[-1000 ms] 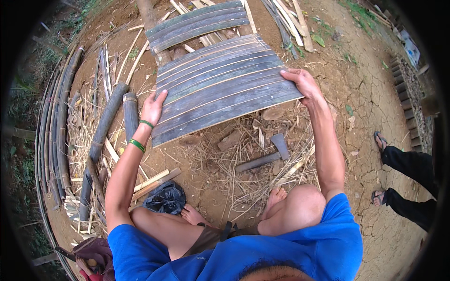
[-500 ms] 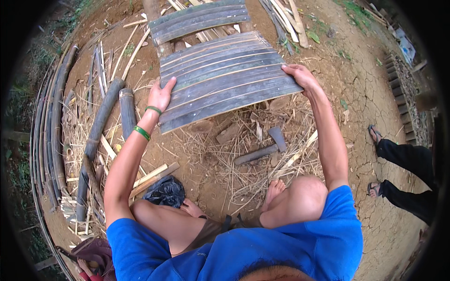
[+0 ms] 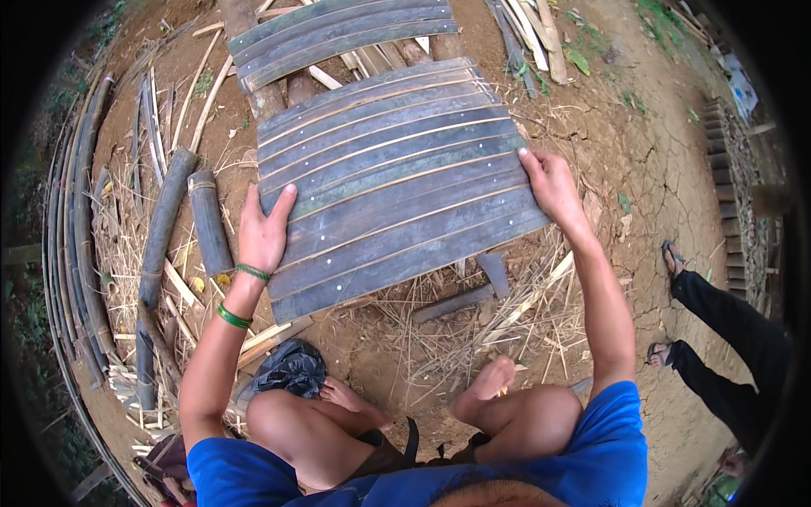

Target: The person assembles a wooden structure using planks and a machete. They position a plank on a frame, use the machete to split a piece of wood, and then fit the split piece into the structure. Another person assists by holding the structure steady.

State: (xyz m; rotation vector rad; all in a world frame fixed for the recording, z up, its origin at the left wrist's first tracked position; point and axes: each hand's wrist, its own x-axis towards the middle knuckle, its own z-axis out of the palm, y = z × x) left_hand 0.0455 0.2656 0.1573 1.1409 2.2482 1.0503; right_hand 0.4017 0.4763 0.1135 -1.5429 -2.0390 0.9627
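Note:
A panel of dark split-bamboo slats (image 3: 397,177) spans the space between my hands, its face dotted with small nail heads. My left hand (image 3: 263,230) grips the left edge, thumb on top and the other fingers hidden underneath. On the right edge my right hand (image 3: 553,190) holds in the same way. The near edge is tilted over the ground and partly covers a hatchet (image 3: 460,302) lying among shavings. Beyond the panel, a smaller slatted piece (image 3: 346,38) rests across wooden poles.
Dark bamboo lengths (image 3: 165,228) and a short bamboo piece (image 3: 209,221) lie at left, with long poles (image 3: 80,228) farther out. A black plastic bag (image 3: 289,366) sits by my left foot. At right stand another person's legs (image 3: 731,325) in dark trousers and sandals. Split strips lie at the back.
The panel has come nearer to me and lower in view, with both hands still on its edges. It now hides more of the hatchet and the shavings.

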